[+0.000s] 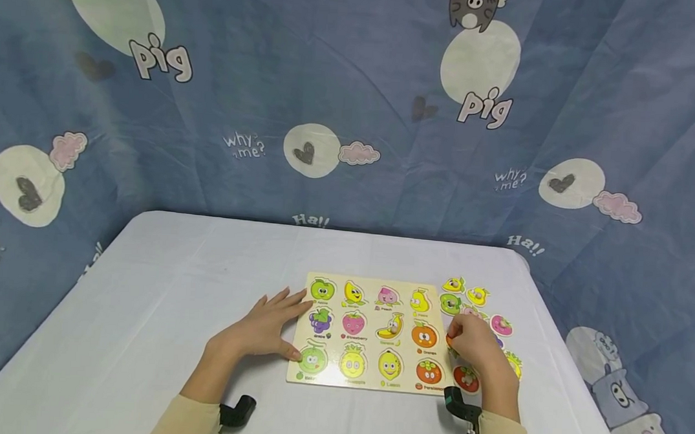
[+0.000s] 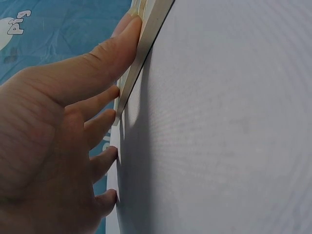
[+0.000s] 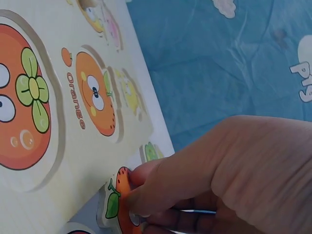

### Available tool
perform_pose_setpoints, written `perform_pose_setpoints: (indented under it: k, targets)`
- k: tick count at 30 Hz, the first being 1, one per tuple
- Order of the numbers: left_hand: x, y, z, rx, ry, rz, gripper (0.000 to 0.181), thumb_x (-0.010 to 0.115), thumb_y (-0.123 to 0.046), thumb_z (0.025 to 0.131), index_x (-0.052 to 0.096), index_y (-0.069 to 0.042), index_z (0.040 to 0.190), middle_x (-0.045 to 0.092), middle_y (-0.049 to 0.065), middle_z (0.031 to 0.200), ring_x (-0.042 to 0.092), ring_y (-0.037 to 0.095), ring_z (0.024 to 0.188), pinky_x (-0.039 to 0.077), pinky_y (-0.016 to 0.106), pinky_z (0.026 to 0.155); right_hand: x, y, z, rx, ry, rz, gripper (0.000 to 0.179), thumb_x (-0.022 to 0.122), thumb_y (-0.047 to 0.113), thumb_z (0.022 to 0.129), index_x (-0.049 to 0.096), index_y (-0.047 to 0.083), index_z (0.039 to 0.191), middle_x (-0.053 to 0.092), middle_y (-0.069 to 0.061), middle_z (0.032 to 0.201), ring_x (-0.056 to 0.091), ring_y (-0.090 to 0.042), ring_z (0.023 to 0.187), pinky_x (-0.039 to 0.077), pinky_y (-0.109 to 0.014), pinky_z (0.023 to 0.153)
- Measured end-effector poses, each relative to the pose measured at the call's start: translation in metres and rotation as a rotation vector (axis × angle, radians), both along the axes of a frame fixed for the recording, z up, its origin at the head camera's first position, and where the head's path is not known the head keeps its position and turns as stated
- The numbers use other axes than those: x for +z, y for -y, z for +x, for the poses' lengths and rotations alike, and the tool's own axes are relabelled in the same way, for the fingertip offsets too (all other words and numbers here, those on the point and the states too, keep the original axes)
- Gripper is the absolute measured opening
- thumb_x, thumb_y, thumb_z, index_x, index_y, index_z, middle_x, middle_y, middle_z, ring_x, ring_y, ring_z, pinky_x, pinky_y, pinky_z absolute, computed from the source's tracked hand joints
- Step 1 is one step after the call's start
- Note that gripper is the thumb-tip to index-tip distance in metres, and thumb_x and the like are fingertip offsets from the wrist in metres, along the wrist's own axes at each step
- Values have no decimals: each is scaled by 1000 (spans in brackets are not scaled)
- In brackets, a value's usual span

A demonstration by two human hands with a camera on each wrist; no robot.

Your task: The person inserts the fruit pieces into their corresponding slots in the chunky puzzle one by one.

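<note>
My left hand (image 1: 264, 326) lies at the left edge of a wooden fruit puzzle board (image 1: 335, 346), fingers spread. Its thumb (image 2: 105, 61) rests on the board's rim near the melon picture, as the left wrist view shows up close. Just past the board's right edge, my right hand (image 1: 477, 344) pinches an orange-shaped puzzle piece (image 3: 125, 187) with a green leaf between thumb and fingers. The piece is tilted on edge in the right wrist view, partly covered by the fingers. Close by on the board is the printed orange (image 3: 95, 92) with its label.
Several loose fruit pieces lie right of the board, among them a green one (image 1: 451, 304), a yellow one (image 1: 478, 296), a pink one (image 1: 501, 325) and a red one (image 1: 466, 379). My right hand hides some. A white cloth (image 1: 175, 300) covers the table; a blue patterned curtain (image 1: 243, 83) hangs behind.
</note>
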State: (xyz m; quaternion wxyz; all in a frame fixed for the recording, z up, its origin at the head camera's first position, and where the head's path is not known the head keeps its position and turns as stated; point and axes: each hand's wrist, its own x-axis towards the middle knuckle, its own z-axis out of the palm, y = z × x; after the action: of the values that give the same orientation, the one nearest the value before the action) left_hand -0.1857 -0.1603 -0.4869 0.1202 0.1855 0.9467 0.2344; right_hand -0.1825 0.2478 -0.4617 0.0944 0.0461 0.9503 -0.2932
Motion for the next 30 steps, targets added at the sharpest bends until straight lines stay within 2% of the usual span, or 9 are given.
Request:
perform_pose_setpoints:
  k: [13,30]
  targets:
    - [-3,2,0,-8,-3,3,110,85,-60,59,41,-23,152,25,0,166,13,36,156,8,65,122,3,-3,3,16,16,29,8,63,-3,77,63,0,84,55,-8,81,51,-21,75,41,-29,58]
    - [-3,1,-1,-6,-12,0,110,85,-60,59,41,-23,152,25,0,166,13,36,155,8,65,122,0,-7,1,-4,33,23,6,67,0,81,63,2,85,56,-8,80,52,-21,75,42,-28,59]
